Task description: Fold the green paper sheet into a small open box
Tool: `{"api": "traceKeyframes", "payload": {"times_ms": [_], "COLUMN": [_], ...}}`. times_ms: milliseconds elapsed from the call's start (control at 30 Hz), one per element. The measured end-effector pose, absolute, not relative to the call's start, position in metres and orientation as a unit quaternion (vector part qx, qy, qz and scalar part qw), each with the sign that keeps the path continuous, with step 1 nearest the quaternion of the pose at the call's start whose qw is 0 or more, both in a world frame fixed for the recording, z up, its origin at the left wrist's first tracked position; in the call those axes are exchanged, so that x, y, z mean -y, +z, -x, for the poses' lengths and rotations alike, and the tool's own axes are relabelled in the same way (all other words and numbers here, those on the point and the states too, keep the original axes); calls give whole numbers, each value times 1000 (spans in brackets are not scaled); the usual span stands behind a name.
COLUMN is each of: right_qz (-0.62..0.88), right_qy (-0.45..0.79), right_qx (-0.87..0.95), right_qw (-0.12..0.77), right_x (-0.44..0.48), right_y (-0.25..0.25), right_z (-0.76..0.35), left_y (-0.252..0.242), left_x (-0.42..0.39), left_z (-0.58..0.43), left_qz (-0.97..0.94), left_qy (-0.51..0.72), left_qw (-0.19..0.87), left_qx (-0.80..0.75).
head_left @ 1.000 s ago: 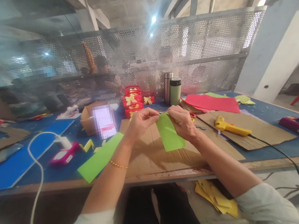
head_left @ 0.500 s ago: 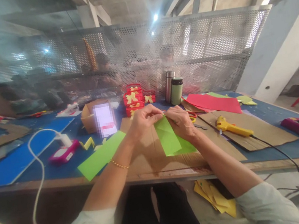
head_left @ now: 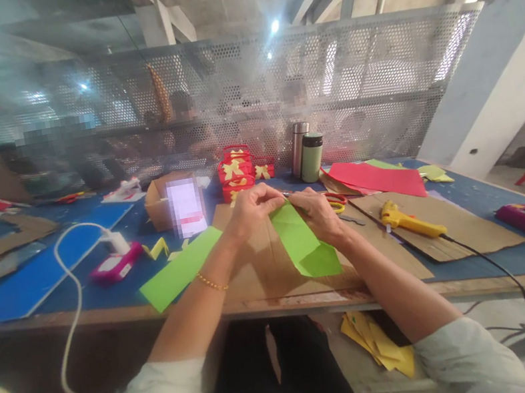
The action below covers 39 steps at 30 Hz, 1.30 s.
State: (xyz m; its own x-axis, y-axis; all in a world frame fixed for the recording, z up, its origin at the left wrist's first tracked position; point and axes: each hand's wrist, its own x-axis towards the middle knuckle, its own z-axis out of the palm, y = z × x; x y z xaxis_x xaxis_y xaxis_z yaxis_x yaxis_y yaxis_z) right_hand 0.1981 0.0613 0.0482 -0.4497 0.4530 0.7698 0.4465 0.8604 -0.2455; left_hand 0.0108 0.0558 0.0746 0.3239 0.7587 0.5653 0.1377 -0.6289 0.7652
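From my remote seat, I see the left hand [head_left: 252, 208] and the right hand [head_left: 319, 213] close together, both with fingers pinched shut on the top edge of a folded green paper strip [head_left: 304, 243]. The strip hangs down from that grip, tilted towards the right, above a cardboard sheet [head_left: 260, 271] at the near edge of the blue table [head_left: 54, 281]. Just left of the left forearm a second green strip [head_left: 181, 268] lies flat. Beyond the right hand I make out scissors [head_left: 337, 200], and further right a yellow glue gun [head_left: 409, 219] rests on more cardboard. Behind the hands stand red boxes [head_left: 236, 172] and two flasks [head_left: 306, 156].
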Motion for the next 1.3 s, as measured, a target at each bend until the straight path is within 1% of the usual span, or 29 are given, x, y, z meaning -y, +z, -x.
{"api": "traceKeyframes", "payload": {"times_ms": [167,400,667,933,1300], "right_qz": [269,267,259,272,277], "right_qy": [-2,3,-12,-20,-20], "right_qx": [826,826,835,833,830], "right_qw": [496,497,485,482,485], "right_x": [-62,-62,-64,-66,-73], "right_y": [50,50,46,46,43], "right_z": [-204,-207,-205,-208,-208], "left_y": [72,66,69,71,69], "left_x": [-64,-72,-72,-70,-73], "left_z": [-6,-1,1,5,5], "left_qz": [-742,-744,-761,-748,-775], "left_qy": [470,458,434,426,426], "left_qw": [385,403,383,416,368], "left_qx": [-285,-273,-294,-293,-287]}}
